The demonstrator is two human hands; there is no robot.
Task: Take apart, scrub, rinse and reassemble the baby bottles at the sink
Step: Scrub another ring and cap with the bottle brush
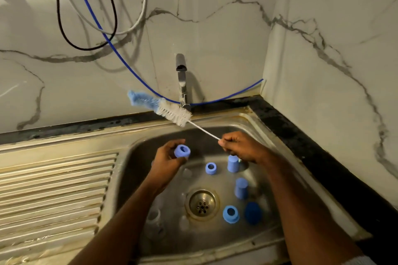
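The sink is set into a dark desk in a marble corner, with the tap at its back and no water visibly running. Loose parts lie around the drain, likely dropped there to wait their turn: two blue caps, two blue rings, a dark blue piece, and what look like clear bottles at the lower left, too faint to tell apart.

The brush slants up toward the tap, bristles clear of everything. The right hand grips its wire handle, clenched round the end. The left hand grips a third ring, fingers curled about it, its opening turned up toward the brush, probably ready for scrubbing.
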